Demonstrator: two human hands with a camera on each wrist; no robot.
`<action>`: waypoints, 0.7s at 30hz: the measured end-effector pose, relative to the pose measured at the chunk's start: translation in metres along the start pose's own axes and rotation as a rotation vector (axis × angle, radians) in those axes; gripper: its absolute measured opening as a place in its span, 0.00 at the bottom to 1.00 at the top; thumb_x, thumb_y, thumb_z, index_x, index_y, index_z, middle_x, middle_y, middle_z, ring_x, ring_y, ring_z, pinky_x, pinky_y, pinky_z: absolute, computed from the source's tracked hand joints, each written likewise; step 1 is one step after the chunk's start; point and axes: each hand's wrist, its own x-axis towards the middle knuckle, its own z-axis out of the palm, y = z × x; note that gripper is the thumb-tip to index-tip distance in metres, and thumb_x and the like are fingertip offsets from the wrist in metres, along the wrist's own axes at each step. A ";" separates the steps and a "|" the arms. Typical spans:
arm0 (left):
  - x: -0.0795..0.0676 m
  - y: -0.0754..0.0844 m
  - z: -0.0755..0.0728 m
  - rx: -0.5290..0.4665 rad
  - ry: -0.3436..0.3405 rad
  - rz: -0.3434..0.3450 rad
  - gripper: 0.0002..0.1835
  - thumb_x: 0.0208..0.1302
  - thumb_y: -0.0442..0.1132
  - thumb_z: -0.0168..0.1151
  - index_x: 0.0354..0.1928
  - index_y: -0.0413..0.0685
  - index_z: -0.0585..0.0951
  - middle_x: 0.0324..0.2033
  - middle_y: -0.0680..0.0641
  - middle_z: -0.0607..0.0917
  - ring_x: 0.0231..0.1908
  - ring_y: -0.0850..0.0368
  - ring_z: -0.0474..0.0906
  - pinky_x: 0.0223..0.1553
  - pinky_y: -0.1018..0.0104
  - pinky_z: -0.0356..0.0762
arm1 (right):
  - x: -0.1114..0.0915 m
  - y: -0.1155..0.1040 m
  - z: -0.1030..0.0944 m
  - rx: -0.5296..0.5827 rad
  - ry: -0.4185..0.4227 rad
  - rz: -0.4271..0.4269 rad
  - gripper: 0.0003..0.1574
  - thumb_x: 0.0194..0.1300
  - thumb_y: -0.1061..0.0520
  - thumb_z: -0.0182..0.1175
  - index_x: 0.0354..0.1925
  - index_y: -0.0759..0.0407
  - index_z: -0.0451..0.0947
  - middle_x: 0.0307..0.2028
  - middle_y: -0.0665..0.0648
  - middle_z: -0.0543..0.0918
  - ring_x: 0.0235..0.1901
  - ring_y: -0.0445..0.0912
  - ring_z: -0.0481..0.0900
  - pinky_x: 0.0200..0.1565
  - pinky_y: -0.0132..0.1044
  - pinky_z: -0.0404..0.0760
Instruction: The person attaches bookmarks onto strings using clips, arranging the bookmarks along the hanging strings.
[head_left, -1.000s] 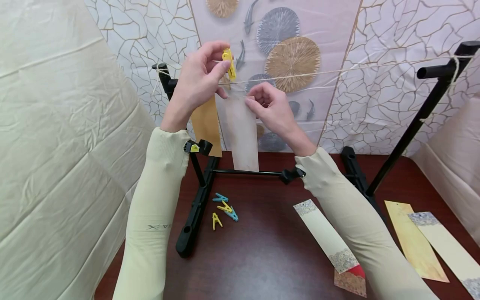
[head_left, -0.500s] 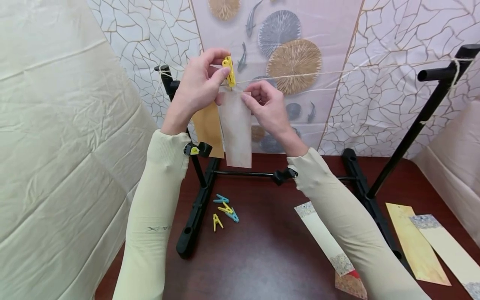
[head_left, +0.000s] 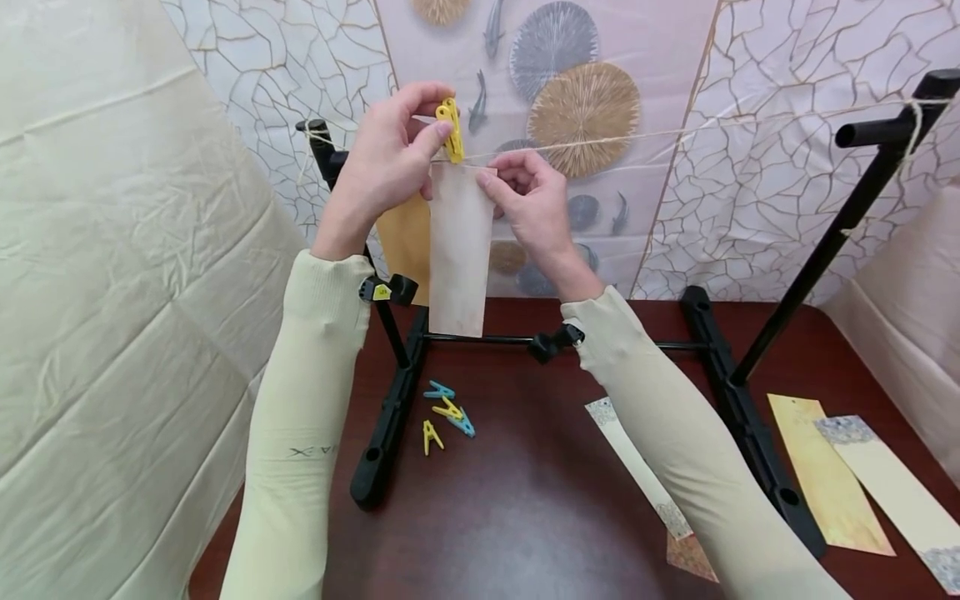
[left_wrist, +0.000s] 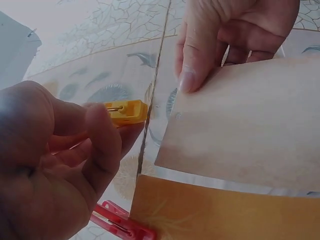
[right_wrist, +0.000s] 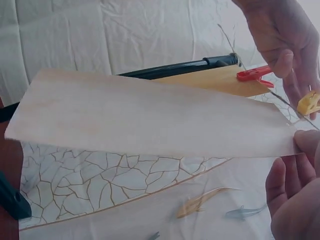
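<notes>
My left hand (head_left: 401, 154) pinches a yellow clothespin (head_left: 452, 132) between thumb and fingers, its tip right at the twine (head_left: 592, 142). My right hand (head_left: 534, 200) pinches the top right corner of a pale paper strip (head_left: 459, 250), which hangs down just below the string. In the left wrist view a small hole shows near the strip's top edge. Beside it an orange-brown paper strip (left_wrist: 220, 207) hangs from the twine by a red clothespin (left_wrist: 122, 222), mostly hidden behind my left hand in the head view.
Several yellow and blue clothespins (head_left: 448, 408) lie on the dark table (head_left: 517, 500). Black stand posts (head_left: 817, 250) hold the twine at both sides. Patterned paper strips lie under my right forearm, and a yellow strip (head_left: 828, 475) overlaps a cream one (head_left: 900, 500) at the right.
The pale strip has moved left and up toward the twine, with my right hand shifting along with it. The yellow clothespin has come down to the string.
</notes>
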 end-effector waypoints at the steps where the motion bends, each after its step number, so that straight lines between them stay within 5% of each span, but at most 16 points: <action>1: 0.000 0.000 0.000 0.002 -0.002 0.001 0.20 0.74 0.37 0.51 0.66 0.48 0.71 0.56 0.45 0.78 0.25 0.50 0.76 0.20 0.62 0.78 | 0.001 0.001 0.000 0.007 0.001 0.003 0.08 0.59 0.66 0.67 0.38 0.63 0.78 0.27 0.47 0.83 0.26 0.39 0.78 0.25 0.30 0.77; 12: 0.002 0.000 -0.002 0.013 -0.024 0.020 0.17 0.71 0.36 0.55 0.60 0.48 0.74 0.51 0.50 0.78 0.30 0.49 0.79 0.20 0.63 0.78 | 0.006 0.002 0.003 0.038 -0.014 -0.009 0.07 0.58 0.66 0.69 0.36 0.61 0.81 0.26 0.49 0.83 0.27 0.40 0.79 0.28 0.32 0.78; 21: 0.000 0.005 -0.009 -0.086 0.060 0.084 0.12 0.68 0.30 0.57 0.51 0.42 0.78 0.43 0.50 0.80 0.39 0.57 0.84 0.14 0.66 0.73 | 0.006 0.000 0.004 0.027 -0.023 -0.017 0.06 0.58 0.67 0.68 0.36 0.62 0.81 0.28 0.49 0.83 0.27 0.40 0.78 0.28 0.32 0.77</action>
